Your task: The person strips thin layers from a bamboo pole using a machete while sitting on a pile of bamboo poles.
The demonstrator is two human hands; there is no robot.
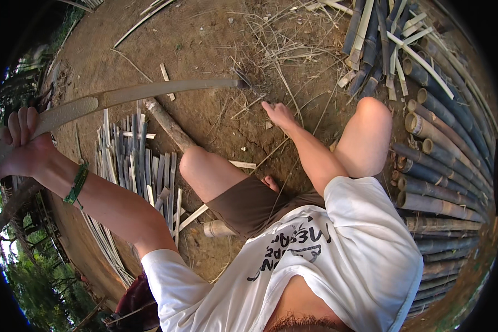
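Note:
My left hand is raised at the far left, fingers wrapped around a long, pale split bamboo strip. The strip bows gently across the upper part of the view, and its far end lies near my right hand. That hand is closed low over the dirt, in front of my bent knees. From it a slim dark tool sticks out toward the strip's end. Whether the tool touches the strip, and what kind it is, I cannot tell.
Cut bamboo poles lie stacked at the right. Beyond them is a heap of split slats. Several narrow strips lie bundled left of my legs. A thick pole passes under my left leg. Thin shavings litter the dirt ground.

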